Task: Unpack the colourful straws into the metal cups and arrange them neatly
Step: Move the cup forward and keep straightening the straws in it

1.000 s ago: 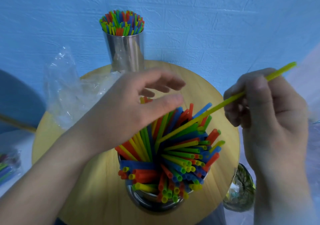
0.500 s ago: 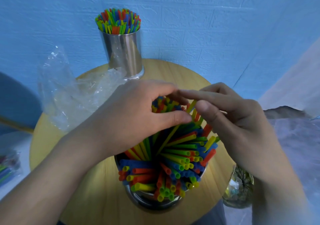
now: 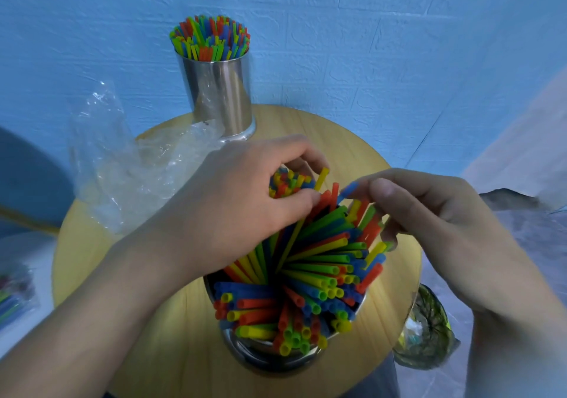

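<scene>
Near metal cup (image 3: 270,360), shiny, round, at near edge of round wooden table (image 3: 383,167): crammed w/ thin plastic straws (image 3: 316,270), red/blue/green/yellow, splayed fan-wise. Far metal cup (image 3: 219,96), tall cylinder, far side of table: upright straws (image 3: 210,40) packed tight. Crumpled clear bag (image 3: 122,164) on left. L hand (image 3: 233,210) curls fingers + thumb round a straw bundle (image 3: 287,182) at near cup's far side. R hand (image 3: 445,228) pinches blue straw (image 3: 348,190) at its tip, thumb + forefinger.

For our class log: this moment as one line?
left hand grips bunch | right hand at straw tips, grip unclear | near cup messy | far cup neat
</scene>
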`<state>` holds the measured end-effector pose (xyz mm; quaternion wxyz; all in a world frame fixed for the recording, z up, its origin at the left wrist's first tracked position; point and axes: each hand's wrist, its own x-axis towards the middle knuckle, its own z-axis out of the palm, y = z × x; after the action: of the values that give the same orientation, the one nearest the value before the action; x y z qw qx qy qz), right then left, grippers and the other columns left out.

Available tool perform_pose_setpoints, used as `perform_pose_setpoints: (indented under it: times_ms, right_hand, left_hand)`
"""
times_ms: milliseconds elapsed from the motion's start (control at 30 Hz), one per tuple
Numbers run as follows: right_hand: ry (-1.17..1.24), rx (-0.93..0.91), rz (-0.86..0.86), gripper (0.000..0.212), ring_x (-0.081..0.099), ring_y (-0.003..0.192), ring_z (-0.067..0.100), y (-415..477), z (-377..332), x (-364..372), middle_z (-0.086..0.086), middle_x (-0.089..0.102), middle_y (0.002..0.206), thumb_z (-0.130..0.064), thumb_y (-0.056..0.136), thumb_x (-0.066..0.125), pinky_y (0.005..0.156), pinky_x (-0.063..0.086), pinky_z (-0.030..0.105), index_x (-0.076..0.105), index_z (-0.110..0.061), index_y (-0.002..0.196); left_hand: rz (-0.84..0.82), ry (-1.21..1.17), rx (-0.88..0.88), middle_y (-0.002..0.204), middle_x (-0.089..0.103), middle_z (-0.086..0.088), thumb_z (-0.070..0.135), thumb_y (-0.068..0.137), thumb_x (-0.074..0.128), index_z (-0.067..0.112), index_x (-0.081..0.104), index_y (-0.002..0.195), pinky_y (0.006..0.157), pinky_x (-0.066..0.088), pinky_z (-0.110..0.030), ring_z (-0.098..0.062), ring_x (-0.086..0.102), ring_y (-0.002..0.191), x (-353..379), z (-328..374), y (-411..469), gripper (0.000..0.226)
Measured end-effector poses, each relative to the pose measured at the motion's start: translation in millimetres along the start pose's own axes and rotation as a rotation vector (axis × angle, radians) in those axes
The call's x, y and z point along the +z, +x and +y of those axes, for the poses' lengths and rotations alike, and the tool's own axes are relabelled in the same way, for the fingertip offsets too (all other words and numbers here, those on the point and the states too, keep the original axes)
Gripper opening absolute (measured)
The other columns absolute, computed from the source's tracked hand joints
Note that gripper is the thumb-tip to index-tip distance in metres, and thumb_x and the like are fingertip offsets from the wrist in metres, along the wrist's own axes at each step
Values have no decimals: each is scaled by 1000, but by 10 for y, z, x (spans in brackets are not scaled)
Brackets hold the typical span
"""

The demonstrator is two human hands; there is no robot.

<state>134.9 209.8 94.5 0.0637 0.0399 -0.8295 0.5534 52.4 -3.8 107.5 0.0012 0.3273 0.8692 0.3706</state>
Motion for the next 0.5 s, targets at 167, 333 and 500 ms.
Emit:
perform_pose_setpoints:
  times_ms: [167,333,500]
  right_hand:
    - [43,6,-23,27,59,67,9,-21,39,-29,2,74,82,-29,95,54,66,51,24,80,-33,95]
    - [47,10,-37,21,59,66,6,-17,80,-20,4,71,75,-32,89,62,69,50,20,80,-38,99]
    - [90,-1,5,21,67,76,31,23,105,59,5,75,77,-39,89,65,75,57,48,80,-34,101]
  left_hand:
    - [41,-7,-31,97,67,29,49,87,71,45,67,106,81,46,-12,6,61,95,16,14,-4,20]
    - [106,-10,-90,94,68,27,44,85,71,45,68,104,78,45,-12,6,62,92,16,0,-13,19]
    - [165,31,-144,93,67,26,45,86,70,46,66,103,76,44,-15,5,61,86,50,39,-34,17]
